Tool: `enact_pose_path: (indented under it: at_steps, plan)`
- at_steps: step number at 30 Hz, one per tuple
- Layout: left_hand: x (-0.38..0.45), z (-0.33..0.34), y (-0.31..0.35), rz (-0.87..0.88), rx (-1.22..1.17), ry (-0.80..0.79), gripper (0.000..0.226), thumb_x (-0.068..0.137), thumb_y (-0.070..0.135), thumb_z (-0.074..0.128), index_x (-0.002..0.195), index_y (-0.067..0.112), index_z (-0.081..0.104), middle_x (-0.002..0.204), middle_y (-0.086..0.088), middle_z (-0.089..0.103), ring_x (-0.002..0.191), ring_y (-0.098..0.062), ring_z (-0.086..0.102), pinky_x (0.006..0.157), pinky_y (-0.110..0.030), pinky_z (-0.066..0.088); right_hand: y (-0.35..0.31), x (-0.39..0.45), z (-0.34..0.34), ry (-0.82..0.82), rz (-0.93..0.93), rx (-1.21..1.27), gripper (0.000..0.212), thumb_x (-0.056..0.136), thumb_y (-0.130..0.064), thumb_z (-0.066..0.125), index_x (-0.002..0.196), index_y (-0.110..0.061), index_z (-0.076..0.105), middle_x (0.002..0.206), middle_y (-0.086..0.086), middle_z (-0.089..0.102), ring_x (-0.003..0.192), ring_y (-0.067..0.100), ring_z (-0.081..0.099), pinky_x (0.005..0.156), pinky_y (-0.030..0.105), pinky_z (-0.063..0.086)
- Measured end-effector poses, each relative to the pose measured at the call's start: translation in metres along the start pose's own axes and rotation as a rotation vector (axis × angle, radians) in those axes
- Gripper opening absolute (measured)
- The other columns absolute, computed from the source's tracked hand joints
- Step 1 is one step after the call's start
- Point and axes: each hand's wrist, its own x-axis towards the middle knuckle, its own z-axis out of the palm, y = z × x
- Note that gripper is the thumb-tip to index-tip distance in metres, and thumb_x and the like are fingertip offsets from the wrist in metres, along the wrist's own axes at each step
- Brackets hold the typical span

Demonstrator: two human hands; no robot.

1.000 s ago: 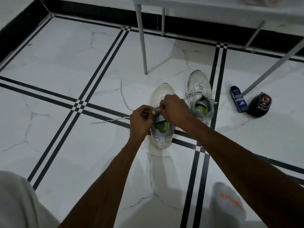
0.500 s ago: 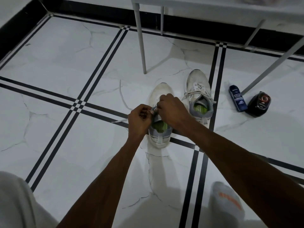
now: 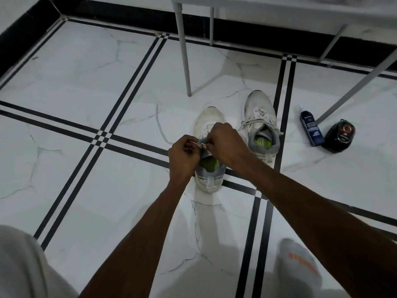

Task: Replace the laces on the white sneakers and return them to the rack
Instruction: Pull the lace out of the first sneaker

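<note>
Two white sneakers with green insoles stand on the tiled floor, toes pointing away. The left sneaker is under both hands. My left hand pinches a white lace at the shoe's tongue, and my right hand pinches the lace from the other side, fingers curled over the eyelets. A loose stretch of white lace curves over the floor to the left of the shoe. The right sneaker stands beside it, laced, its lace ends hanging loose.
A dark blue cleaner bottle lies right of the shoes, next to a black round shoe-polish container. White table legs stand just behind the sneakers, a slanted one at right. My slippered foot is at bottom right.
The loose lace end on the floor has swung from pointing left to curving up past the shoe's left side. Both hands stayed at the tongue, shifting slightly.
</note>
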Motion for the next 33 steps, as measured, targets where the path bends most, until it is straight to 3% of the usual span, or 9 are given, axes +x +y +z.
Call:
enact_pose_path:
  at_steps: [3, 8, 11, 14, 18, 24, 26, 28, 33]
  plan:
    - [0.001, -0.002, -0.003, 0.006, 0.005, -0.002, 0.009, 0.084, 0.005, 0.07, 0.091, 0.011, 0.071, 0.073, -0.002, 0.07, 0.068, -0.014, 0.067, 0.064, -0.027, 0.057, 0.001, 0.0, 0.01, 0.02, -0.049, 0.008, 0.021, 0.093, -0.02, 0.059, 0.101, -0.007, 0.074, 0.101, 0.01, 0.061, 0.095, 0.025, 0.057, 0.076, 0.033, 0.046]
    - [-0.002, -0.007, -0.005, 0.026, -0.002, -0.012, 0.007, 0.087, 0.008, 0.071, 0.093, 0.011, 0.069, 0.073, -0.002, 0.068, 0.066, -0.011, 0.065, 0.063, -0.019, 0.053, 0.063, 0.012, -0.034, 0.452, 0.494, 0.339, 0.013, 0.086, -0.006, 0.066, 0.097, 0.001, 0.068, 0.096, 0.006, 0.064, 0.083, 0.009, 0.061, 0.073, 0.005, 0.036]
    - [-0.004, -0.007, -0.006, 0.046, -0.01, -0.009, 0.008, 0.088, 0.011, 0.072, 0.095, 0.01, 0.068, 0.073, -0.004, 0.068, 0.067, -0.011, 0.065, 0.063, -0.016, 0.051, 0.053, 0.007, -0.031, 0.361, 0.394, 0.39, 0.024, 0.084, -0.012, 0.075, 0.103, 0.001, 0.068, 0.106, 0.007, 0.059, 0.091, 0.015, 0.061, 0.075, 0.005, 0.034]
    - [-0.002, -0.007, -0.007, 0.067, 0.001, -0.01, 0.01, 0.087, 0.012, 0.073, 0.096, 0.011, 0.07, 0.073, -0.002, 0.068, 0.068, -0.011, 0.066, 0.064, -0.015, 0.052, 0.027, -0.001, -0.01, 0.091, 0.218, 0.42, 0.044, 0.078, -0.028, 0.083, 0.116, -0.009, 0.07, 0.111, 0.006, 0.057, 0.095, 0.016, 0.058, 0.086, 0.025, 0.046]
    - [0.0, -0.005, -0.009, 0.072, 0.056, -0.003, 0.011, 0.085, 0.011, 0.071, 0.095, 0.013, 0.071, 0.078, 0.001, 0.071, 0.073, -0.011, 0.068, 0.069, -0.024, 0.057, -0.004, -0.004, 0.008, -0.041, 0.011, 0.226, 0.02, 0.089, -0.026, 0.066, 0.099, -0.016, 0.079, 0.102, 0.007, 0.068, 0.092, 0.021, 0.061, 0.079, 0.033, 0.052]
    - [-0.001, -0.008, -0.009, 0.087, 0.044, -0.021, 0.005, 0.088, 0.014, 0.072, 0.093, 0.013, 0.069, 0.071, -0.001, 0.066, 0.065, -0.013, 0.064, 0.063, -0.03, 0.056, 0.03, 0.01, -0.007, 0.242, 0.287, 0.247, 0.018, 0.091, -0.002, 0.056, 0.102, 0.006, 0.067, 0.11, 0.021, 0.06, 0.105, 0.031, 0.06, 0.093, 0.034, 0.046]
    - [0.0, -0.009, -0.012, 0.096, 0.058, -0.03, 0.005, 0.088, 0.017, 0.071, 0.093, 0.015, 0.069, 0.071, 0.0, 0.065, 0.065, -0.014, 0.064, 0.065, -0.037, 0.057, 0.036, 0.009, -0.024, 0.308, 0.381, 0.312, 0.024, 0.093, -0.008, 0.061, 0.114, 0.004, 0.065, 0.124, 0.022, 0.053, 0.117, 0.034, 0.053, 0.098, 0.037, 0.043]
    - [0.001, -0.009, -0.011, 0.112, 0.101, -0.04, 0.009, 0.088, 0.023, 0.072, 0.094, 0.017, 0.069, 0.073, 0.001, 0.065, 0.067, -0.014, 0.064, 0.066, -0.039, 0.056, 0.027, 0.004, -0.028, 0.197, 0.404, 0.311, 0.052, 0.092, -0.029, 0.067, 0.137, -0.01, 0.051, 0.138, 0.019, 0.038, 0.127, 0.034, 0.042, 0.103, 0.04, 0.041]
    - [0.004, -0.002, -0.003, 0.138, 0.24, -0.024, 0.021, 0.087, 0.033, 0.075, 0.093, 0.016, 0.065, 0.079, 0.002, 0.063, 0.071, -0.015, 0.059, 0.064, -0.03, 0.049, -0.003, -0.017, -0.005, -0.026, 0.392, 0.378, 0.069, 0.081, -0.03, 0.078, 0.132, -0.006, 0.039, 0.128, 0.017, 0.045, 0.112, 0.035, 0.055, 0.081, 0.03, 0.042]
